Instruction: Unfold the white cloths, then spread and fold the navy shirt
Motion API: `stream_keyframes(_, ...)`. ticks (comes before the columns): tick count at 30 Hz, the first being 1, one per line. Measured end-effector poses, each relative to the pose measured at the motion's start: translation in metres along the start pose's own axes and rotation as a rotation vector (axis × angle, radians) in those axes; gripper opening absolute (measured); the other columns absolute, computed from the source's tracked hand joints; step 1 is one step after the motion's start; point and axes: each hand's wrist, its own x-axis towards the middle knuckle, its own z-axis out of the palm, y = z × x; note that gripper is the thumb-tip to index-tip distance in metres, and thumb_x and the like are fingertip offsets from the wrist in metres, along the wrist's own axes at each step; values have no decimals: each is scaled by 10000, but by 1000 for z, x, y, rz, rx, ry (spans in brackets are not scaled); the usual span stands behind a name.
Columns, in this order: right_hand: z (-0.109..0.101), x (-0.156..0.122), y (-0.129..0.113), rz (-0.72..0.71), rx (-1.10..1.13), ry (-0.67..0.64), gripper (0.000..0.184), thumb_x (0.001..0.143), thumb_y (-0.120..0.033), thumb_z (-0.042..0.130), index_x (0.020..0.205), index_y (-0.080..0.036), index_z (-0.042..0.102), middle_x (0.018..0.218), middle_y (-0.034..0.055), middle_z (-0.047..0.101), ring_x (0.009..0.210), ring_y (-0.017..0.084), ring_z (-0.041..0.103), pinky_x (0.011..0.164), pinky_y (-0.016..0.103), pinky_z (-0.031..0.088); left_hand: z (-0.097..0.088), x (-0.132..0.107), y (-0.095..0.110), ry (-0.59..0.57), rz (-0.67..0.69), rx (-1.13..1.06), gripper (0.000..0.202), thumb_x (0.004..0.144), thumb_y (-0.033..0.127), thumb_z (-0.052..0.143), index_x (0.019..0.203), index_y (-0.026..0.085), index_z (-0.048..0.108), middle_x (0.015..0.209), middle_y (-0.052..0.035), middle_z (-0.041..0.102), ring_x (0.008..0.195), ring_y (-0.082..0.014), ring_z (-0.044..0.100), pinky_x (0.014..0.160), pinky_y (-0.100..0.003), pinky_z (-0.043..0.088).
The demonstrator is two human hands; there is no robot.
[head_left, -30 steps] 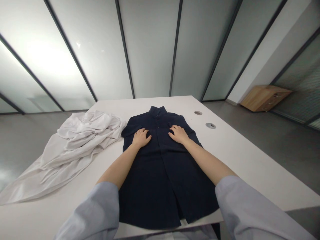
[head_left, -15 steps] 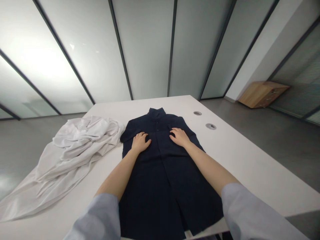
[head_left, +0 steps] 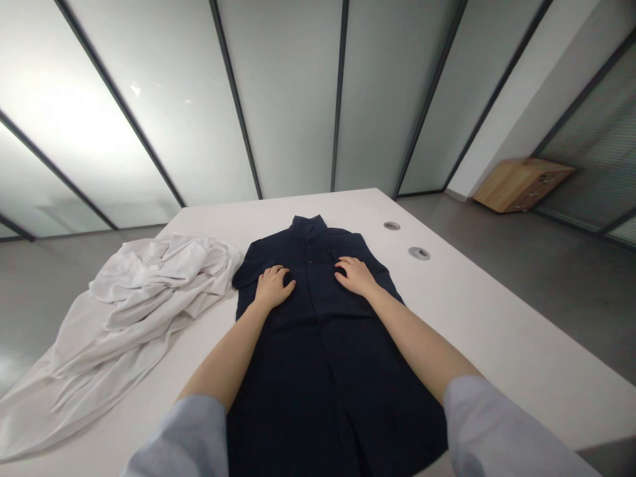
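- Shirt [head_left: 288, 377], dark navy, lies front up on the white table [head_left: 487, 324], collar [head_left: 309, 227] pointing away from the person, lower end running out of view at the bottom.
- Left grip [head_left: 273, 286] rests palm down on the chest, thumb apart from the fingers, pinching nothing visible.
- Right grip [head_left: 356, 275] rests across from it, fingers loosely spread, also pinching nothing visible.
- Handling: probably light, soft and limp, hardly fragile; likely to wrinkle or sag if lifted at one point.
- Hold: both shoulders together, or matching points on the two side edges, should keep it even; the collar looks the stiffest part.
- Count: one shirt; two bare hands; one heaped white cloth [head_left: 154, 291] at its left, touching or just beside it, I cannot tell which; two round inserts [head_left: 391, 226] [head_left: 419, 254] in the tabletop; one wooden cabinet [head_left: 511, 185] on the floor.
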Motion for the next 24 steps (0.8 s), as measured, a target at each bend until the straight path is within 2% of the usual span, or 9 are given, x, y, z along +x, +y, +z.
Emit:
stream_keyframes(10,0,0,-1,19,-15,3,347,906,-345,511,1192,-217,659,1400,109,523,1229,291,502,990,437,414,2,0,-6,31,22,-61,405,894,418,505,1223,207,612,1358,-81,568,1267,-270,488,1043,-410,413)
stream_keyframes(15,3,0,3,8,-3,11,338,911,-329,511,1192,-209,655,1390,110,531,1246,280,486,1016,445,394,1,2,-11,127,60,-168,339,887,320,499,1157,172,641,1180,-91,665,1116,-240,594,998,-368,453)
stream_keyframes(17,4,0,5,0,4,16,335,913,-327,512,1194,-213,653,1389,106,533,1255,277,479,1028,449,386,-2,3,-13,197,15,-146,324,886,287,485,1137,172,654,1118,-100,676,1060,-248,609,971,-384,465)
stream_keyframes(20,5,0,6,-5,14,16,334,914,-328,512,1195,-215,652,1394,103,530,1269,277,472,1040,448,379,-8,3,-21,289,-117,-56,338,862,248,487,1148,199,661,1186,-107,645,1141,-283,563,998,-428,437)
stream_keyframes(22,4,-1,6,-2,19,11,334,913,-327,514,1194,-212,653,1398,105,527,1273,276,472,1042,445,378,-10,4,-32,264,-228,-15,393,835,246,509,1202,206,643,1305,-111,589,1232,-308,505,1043,-455,399)
stream_keyframes(24,4,-1,5,4,21,6,331,911,-324,518,1190,-210,655,1400,107,526,1271,276,473,1041,444,378,-10,6,-44,161,-332,-11,467,830,285,514,1280,192,597,1408,-124,516,1296,-333,453,1078,-480,364)
